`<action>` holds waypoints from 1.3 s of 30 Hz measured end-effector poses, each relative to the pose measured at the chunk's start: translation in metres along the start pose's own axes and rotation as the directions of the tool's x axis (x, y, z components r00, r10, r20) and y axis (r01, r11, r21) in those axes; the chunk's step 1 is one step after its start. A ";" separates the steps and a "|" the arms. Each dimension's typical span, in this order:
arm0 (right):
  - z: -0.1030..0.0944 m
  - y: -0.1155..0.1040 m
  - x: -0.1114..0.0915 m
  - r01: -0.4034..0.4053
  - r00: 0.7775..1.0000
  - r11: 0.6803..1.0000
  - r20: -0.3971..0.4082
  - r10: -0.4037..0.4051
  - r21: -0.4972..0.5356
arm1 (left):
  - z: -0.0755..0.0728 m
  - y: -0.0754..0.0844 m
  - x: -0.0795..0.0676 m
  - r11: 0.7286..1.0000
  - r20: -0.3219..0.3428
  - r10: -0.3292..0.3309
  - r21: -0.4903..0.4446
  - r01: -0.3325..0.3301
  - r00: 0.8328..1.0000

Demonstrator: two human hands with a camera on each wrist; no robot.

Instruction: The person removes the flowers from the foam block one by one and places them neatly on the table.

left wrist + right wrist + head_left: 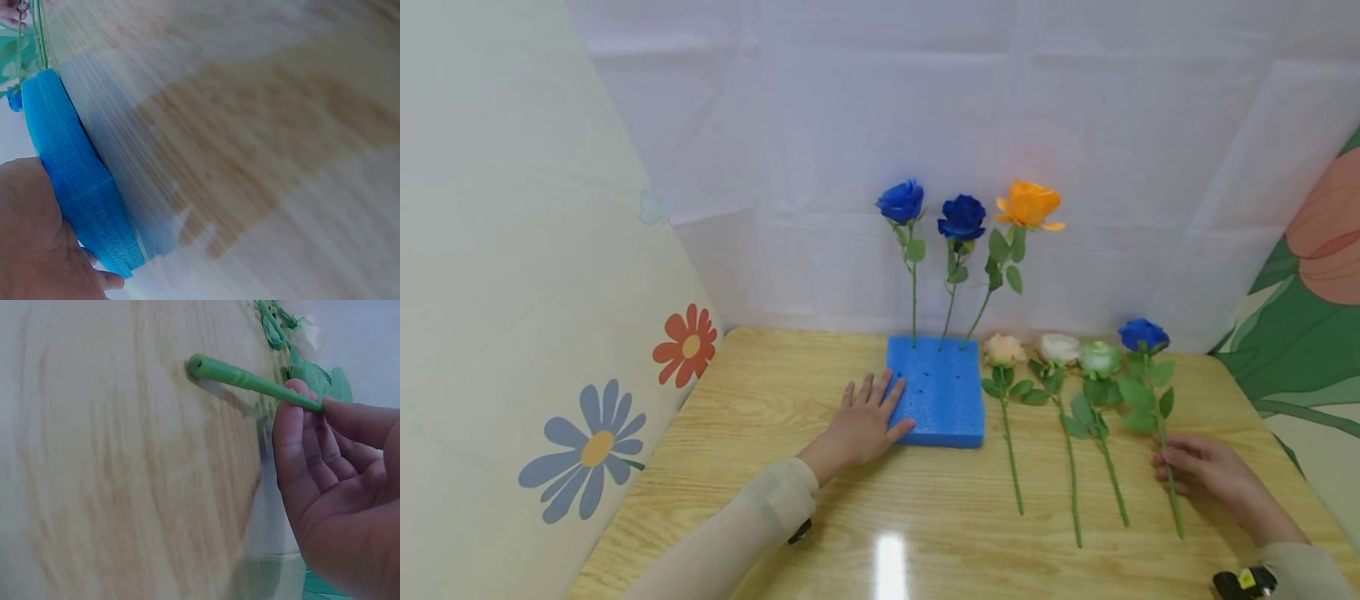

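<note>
My left hand (861,427) rests with spread, straight fingers against the left side of a blue foam block (946,396). Its palm lies beside the block's edge in the left wrist view. On the right, my right hand (1213,477) pinches the green stem (240,378) of a blue artificial rose (1144,335) between thumb and fingers. The stem's cut end points out past the fingers over the table. Upright in the block's back edge stand a blue rose (900,202), a darker blue rose (962,218) and an orange rose (1030,205). Several small holes show in the block's top.
Between the block and my right hand lie a peach rose (1004,350), a white rose (1059,348) and a green-white rose (1099,358), stems toward me. A white cloth (820,150) hangs behind the wooden table (760,375). Flower-patterned walls flank both sides.
</note>
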State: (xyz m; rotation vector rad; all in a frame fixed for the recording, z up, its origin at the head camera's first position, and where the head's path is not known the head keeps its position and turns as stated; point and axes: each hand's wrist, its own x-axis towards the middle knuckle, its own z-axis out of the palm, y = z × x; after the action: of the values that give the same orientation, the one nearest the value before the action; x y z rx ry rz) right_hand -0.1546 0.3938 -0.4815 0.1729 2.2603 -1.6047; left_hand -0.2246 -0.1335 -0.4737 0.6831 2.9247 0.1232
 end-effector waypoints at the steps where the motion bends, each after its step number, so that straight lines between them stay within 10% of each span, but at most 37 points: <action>1: -0.001 0.001 0.000 -0.008 1.000 1.000 0.000 0.008 0.012 | 0.000 0.000 0.000 1.000 -0.001 0.000 0.000 0.000 1.000; 39: -0.005 0.002 0.002 -0.118 0.990 0.993 -0.071 0.119 0.027 | 0.005 -0.001 0.000 1.000 -0.013 -0.006 -0.005 0.006 1.000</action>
State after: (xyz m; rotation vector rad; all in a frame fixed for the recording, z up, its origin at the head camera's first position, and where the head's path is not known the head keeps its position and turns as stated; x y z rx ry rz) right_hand -0.1571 0.3992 -0.4829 0.3698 2.2403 -1.5864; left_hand -0.2245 -0.1344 -0.4787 0.6750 2.9372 0.1347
